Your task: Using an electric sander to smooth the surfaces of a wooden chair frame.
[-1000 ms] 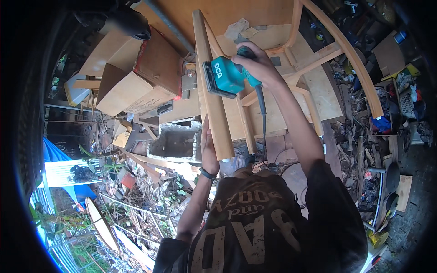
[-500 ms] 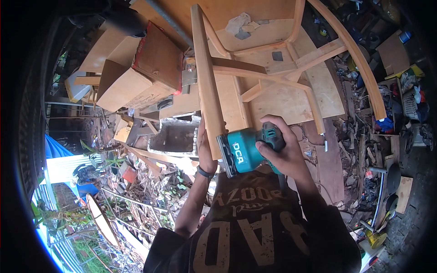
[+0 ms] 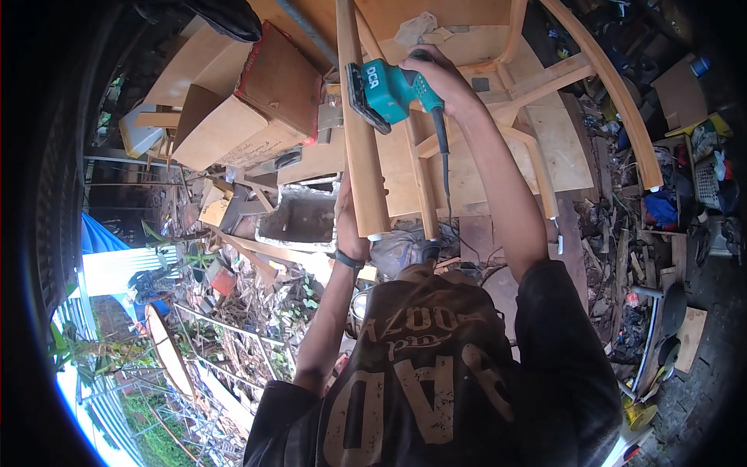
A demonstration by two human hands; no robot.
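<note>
A teal and black electric sander (image 3: 389,93) is in my right hand (image 3: 440,76), whose fingers close round its dark grip. Its flat pad stands on edge against the upper part of a chair leg (image 3: 367,175). Lower down the same leg, my left hand (image 3: 350,214) grips it from the left; most of its fingers are hidden behind the wood. The leg belongs to an unpainted wooden chair frame (image 3: 537,93) with crossing bars and a white cap on the leg's near end. From the sander's handle a black cord (image 3: 446,167) hangs down.
Under the chair frame lies a plywood board (image 3: 552,148). To the left stand a cardboard box (image 3: 272,93) and a rough white-edged trough (image 3: 299,218). Wood scraps and litter (image 3: 268,311) cover the ground at left, with more clutter (image 3: 622,257) at right.
My right hand has carried the sander away from me, from the leg's near end to its upper part. My left hand still grips the leg, which sits slightly farther up the view.
</note>
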